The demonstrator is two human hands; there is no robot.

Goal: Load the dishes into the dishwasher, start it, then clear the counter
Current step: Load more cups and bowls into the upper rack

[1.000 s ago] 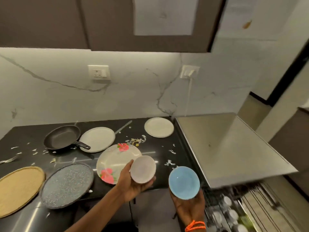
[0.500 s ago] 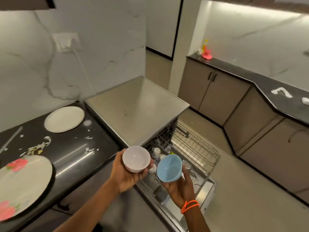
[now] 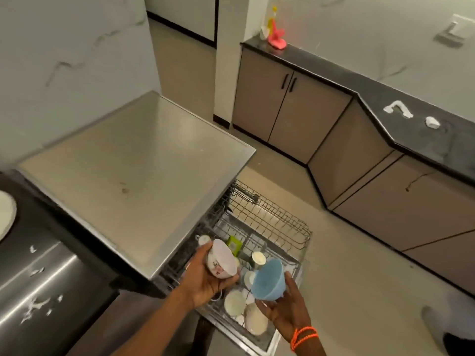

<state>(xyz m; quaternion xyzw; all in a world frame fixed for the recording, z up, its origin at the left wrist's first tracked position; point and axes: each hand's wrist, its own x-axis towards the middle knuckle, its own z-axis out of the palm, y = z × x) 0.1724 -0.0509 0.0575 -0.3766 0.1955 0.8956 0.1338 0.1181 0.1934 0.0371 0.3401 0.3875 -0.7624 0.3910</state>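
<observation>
My left hand (image 3: 205, 280) gripped a white floral ceramic bowl (image 3: 221, 258), tipped sideways above the pulled-out wire dishwasher rack's (image 3: 295, 235) near-left corner; my right hand (image 3: 285, 310) held a blue bowl (image 3: 270, 280) over its near edge, nearer the free slots.

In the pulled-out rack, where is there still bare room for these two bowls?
The far half of the rack, toward the floor, is bare wire. The near end, under the left hand with the white bowl and the right hand with the blue bowl, is crowded with cups.
</observation>
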